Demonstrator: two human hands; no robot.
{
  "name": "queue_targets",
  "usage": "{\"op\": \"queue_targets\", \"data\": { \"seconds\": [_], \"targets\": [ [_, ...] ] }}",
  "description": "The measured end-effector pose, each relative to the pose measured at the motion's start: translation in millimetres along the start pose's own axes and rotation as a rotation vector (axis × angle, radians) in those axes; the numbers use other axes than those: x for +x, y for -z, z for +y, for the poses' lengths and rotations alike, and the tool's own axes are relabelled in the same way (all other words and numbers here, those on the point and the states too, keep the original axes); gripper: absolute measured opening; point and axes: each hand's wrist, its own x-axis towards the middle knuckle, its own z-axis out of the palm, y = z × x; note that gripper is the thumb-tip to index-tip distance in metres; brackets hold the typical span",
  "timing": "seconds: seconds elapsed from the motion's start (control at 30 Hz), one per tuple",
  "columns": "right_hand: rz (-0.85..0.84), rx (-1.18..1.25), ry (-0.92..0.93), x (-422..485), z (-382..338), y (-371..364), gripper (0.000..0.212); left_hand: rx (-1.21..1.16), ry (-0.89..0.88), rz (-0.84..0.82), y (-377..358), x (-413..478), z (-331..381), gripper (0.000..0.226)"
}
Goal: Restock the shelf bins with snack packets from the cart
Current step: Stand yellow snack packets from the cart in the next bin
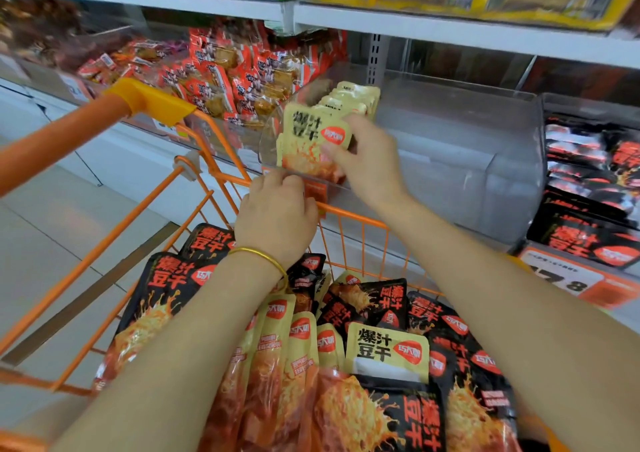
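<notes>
The right hand (367, 160) pinches glossy yellow packets (308, 136) standing in a clear plastic bin (467, 174). The left hand (277, 209) has its fingers curled over the bin's lip. The orange wire cart (356, 216) holds more packets. White metal shelf (450, 32), pale tiled floor (69, 209).

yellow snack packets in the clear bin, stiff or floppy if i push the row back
The yellow snack packets look thin and probably flex. Likely light: the right hand grips several at once. They may topple, standing on edge in a mostly empty clear bin.
</notes>
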Motion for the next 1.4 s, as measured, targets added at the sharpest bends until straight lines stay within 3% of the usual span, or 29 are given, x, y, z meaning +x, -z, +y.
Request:
{"op": "queue_targets", "data": {
  "seconds": [0.2,0.5,0.6,0.73,0.83,0.97,1.03,1.1,1.17,1.4],
  "targets": [
    [-0.222,-0.347,-0.045,4.3,0.1,-8.1,0.031,-0.020,0.015,0.000,1.2,-1.1,0.3,0.035],
    [-0.386,-0.466,-0.121,18.3,-4.0,-24.3,0.037,-0.044,0.031,-0.011,1.0,1.6,-0.5,0.032],
    [-0.350,-0.426,-0.204,16.1,-3.3,-21.9,0.046,-0.032,0.031,-0.011,0.9,1.2,-0.7,0.034],
    [-0.226,-0.284,-0.293,6.9,6.0,-16.5,0.038,-0.014,0.033,-0.006,-0.5,0.9,-0.7,0.035],
    [-0.365,-0.245,-0.328,12.4,0.1,-19.0,0.038,-0.013,0.028,-0.005,-0.5,0.5,0.0,0.035],
    [-0.439,-0.012,-0.508,22.2,-6.4,-20.3,0.028,-0.020,0.028,-0.010,0.5,0.9,0.4,0.034],
    [-0.473,0.095,-0.563,24.9,-4.0,-19.3,0.040,-0.021,0.026,-0.008,0.7,0.9,0.7,0.034],
    [-0.509,0.168,-0.628,26.4,-1.4,-17.2,0.066,-0.016,0.022,-0.007,0.2,1.0,0.7,0.034],
    [-0.518,0.166,-0.628,28.4,2.1,-18.7,0.073,-0.012,0.021,-0.001,-0.6,0.9,0.3,0.034],
    [-0.546,-0.022,-0.540,32.7,7.2,-23.4,0.060,-0.010,0.016,0.013,-1.9,1.4,-0.1,0.033]
  ]
}}
